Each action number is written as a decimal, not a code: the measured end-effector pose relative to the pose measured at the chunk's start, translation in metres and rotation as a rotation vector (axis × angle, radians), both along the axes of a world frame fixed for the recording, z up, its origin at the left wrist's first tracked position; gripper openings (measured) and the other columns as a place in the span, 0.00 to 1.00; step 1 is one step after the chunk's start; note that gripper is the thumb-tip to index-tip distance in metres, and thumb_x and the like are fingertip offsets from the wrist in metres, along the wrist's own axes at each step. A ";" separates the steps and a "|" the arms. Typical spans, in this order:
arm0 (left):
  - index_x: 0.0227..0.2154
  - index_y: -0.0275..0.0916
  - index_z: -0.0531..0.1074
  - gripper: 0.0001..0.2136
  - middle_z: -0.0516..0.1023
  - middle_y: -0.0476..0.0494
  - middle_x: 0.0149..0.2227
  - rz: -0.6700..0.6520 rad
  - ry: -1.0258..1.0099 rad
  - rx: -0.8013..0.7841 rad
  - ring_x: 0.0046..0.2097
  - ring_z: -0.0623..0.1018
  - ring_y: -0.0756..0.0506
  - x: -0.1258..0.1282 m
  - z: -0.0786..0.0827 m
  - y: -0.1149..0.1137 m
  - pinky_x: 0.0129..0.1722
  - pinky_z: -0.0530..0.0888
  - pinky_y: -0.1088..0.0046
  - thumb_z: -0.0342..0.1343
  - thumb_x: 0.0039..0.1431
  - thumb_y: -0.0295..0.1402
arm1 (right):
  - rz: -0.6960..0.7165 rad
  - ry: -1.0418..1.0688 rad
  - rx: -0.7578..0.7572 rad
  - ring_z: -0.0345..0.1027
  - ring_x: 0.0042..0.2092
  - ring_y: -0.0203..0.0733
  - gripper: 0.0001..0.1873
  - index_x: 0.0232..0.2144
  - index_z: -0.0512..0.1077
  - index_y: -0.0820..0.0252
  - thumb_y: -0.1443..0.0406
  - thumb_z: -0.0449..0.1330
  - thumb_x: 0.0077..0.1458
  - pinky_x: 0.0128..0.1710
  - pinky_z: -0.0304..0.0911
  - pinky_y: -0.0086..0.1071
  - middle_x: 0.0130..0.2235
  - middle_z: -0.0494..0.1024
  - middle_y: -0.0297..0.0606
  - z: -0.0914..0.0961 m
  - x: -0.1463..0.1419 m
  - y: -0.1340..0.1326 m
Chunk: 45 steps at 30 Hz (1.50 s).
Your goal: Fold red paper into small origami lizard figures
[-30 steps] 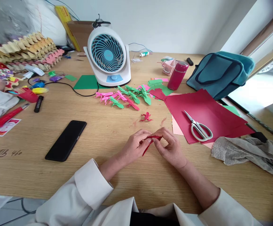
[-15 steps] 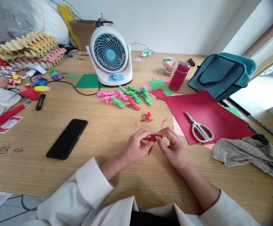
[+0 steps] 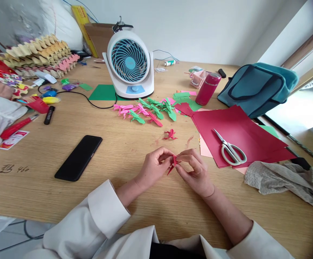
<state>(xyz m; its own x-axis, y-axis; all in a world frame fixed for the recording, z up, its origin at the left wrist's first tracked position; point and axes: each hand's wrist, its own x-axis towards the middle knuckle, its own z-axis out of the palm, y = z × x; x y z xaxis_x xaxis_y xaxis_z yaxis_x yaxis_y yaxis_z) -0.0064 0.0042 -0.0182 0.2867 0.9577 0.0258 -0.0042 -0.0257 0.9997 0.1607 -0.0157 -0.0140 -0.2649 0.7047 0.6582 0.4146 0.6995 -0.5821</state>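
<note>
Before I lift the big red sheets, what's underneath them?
Pink paper pokes out at the left and near edges of the red sheets. Green paper shows past their far right edge. Anything else beneath is covered.

The hands (image 3: 194, 172) hide parts of the folded red paper (image 3: 175, 160) — its full shape cannot be told. The right edge cuts off the grey cloth (image 3: 269, 177) — and lettering on the black marker (image 3: 49, 115) is too small to read.

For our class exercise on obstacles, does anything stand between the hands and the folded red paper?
Nothing visible does: the left hand and right hand both hold the folded red paper. The small red figure lies beyond them, not between.
</note>
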 end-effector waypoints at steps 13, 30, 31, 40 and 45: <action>0.30 0.35 0.75 0.05 0.79 0.46 0.31 0.041 0.146 0.132 0.32 0.77 0.51 -0.005 0.003 0.003 0.33 0.72 0.78 0.55 0.58 0.29 | -0.045 0.015 -0.127 0.66 0.39 0.43 0.06 0.39 0.71 0.56 0.68 0.61 0.58 0.39 0.65 0.38 0.36 0.70 0.38 0.001 0.002 0.005; 0.32 0.35 0.74 0.07 0.76 0.45 0.32 -0.093 0.078 0.229 0.36 0.76 0.49 -0.010 0.012 0.006 0.39 0.72 0.76 0.54 0.62 0.32 | 0.047 0.130 -0.349 0.66 0.38 0.40 0.05 0.33 0.69 0.57 0.63 0.63 0.58 0.40 0.63 0.37 0.34 0.70 0.35 0.002 0.005 0.010; 0.33 0.35 0.74 0.08 0.77 0.44 0.33 -0.103 0.081 0.236 0.37 0.76 0.49 -0.010 0.012 0.006 0.40 0.72 0.75 0.53 0.62 0.32 | 0.044 0.146 -0.365 0.65 0.37 0.40 0.06 0.33 0.69 0.57 0.63 0.63 0.58 0.40 0.63 0.36 0.34 0.70 0.35 0.001 0.005 0.009; 0.32 0.36 0.74 0.03 0.76 0.45 0.34 -0.080 0.062 0.318 0.38 0.76 0.49 -0.008 0.013 0.007 0.40 0.73 0.75 0.55 0.59 0.26 | 0.071 0.216 -0.426 0.65 0.36 0.38 0.06 0.34 0.69 0.56 0.63 0.63 0.57 0.39 0.64 0.34 0.33 0.70 0.33 -0.006 0.007 0.010; 0.34 0.37 0.74 0.04 0.76 0.43 0.35 -0.065 0.098 0.376 0.39 0.77 0.48 -0.009 0.015 0.007 0.40 0.74 0.74 0.54 0.61 0.28 | 0.093 0.248 -0.431 0.66 0.38 0.38 0.05 0.36 0.71 0.55 0.62 0.63 0.57 0.41 0.65 0.35 0.35 0.70 0.35 -0.011 0.007 0.013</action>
<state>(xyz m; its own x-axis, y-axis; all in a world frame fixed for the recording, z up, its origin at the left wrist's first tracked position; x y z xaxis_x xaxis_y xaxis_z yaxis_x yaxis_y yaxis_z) -0.0157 0.0108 -0.0034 0.3649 0.8664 0.3409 0.0769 -0.3930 0.9163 0.1680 -0.0023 -0.0246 -0.2119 0.9071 0.3636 0.1742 0.4012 -0.8993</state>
